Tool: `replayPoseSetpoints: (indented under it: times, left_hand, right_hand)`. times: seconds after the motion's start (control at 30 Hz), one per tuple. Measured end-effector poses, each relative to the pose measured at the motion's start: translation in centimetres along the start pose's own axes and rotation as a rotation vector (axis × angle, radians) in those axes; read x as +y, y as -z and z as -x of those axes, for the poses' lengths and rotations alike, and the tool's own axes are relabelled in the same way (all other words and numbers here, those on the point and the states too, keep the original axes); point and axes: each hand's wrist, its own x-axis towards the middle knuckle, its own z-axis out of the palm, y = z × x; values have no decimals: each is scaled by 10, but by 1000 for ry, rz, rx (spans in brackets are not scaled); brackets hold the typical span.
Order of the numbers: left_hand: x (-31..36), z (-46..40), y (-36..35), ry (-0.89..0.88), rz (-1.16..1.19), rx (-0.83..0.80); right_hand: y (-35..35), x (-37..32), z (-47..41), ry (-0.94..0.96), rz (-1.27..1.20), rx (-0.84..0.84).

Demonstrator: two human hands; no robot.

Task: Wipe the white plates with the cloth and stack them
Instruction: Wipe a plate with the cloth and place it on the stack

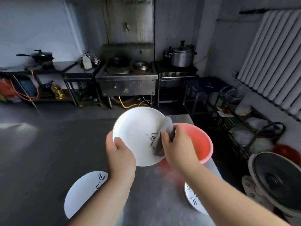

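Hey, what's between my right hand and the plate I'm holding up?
In the head view, the cloth lies between your right hand and the raised white plate, pressed against the plate's right side.

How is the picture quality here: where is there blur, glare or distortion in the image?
Head view: the right hand and cloth are smeared by motion blur; the held plate looks bright, nearly washed out; a pale glare patch lies on the steel table at the left; the wide lens bends the radiator and walls at the edges; the back of the kitchen is dim.
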Motion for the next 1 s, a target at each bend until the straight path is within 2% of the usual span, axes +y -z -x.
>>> replayPoseSetpoints:
  times: [0.1,0.2,0.27,0.33,0.43,0.5,0.57,0.63,0.7,0.77,0.83,0.9,1.0]
  left_hand:
    - [-9,0,-2,-29,-12,9]
    - [-9,0,-8,14,-38,17]
    - [-3,-3,-15,38,-8,42]
    - [2,-3,-21,63,41,65]
    - [0,7,-17,103,77,-28]
    - [-2,4,-7,138,192,-148]
    - [3,-9,2,194,230,-202]
    - [7,-20,7,251,145,-223]
    - [6,-21,7,206,19,-263]
    - [-2,-19,5,116,-37,-242]
    - [-12,-19,4,108,-20,-148]
    - [-17,-17,6,137,34,-88]
    - [-17,-13,8,96,-4,-92]
  right_hand:
    - [-13,10,26,-156,-142,-71]
    - [3,0,-8,-128,-67,-57]
    - [8,-13,-18,-83,-173,-16]
    - [-5,-15,-2,-129,-263,0]
    - [-20,-6,27,-214,-352,-12]
    - [-4,-1,8,-178,-272,-2]
    - [21,-3,-21,-36,-147,-84]
    - [42,-11,-44,111,58,-183]
    - [46,-13,-51,184,237,-186]
    - [35,-7,-39,132,243,-109]
    - [14,5,-7,-3,66,-49]
    - [-3,12,26,-117,-42,-117]
    - [6,11,2,-58,50,-149]
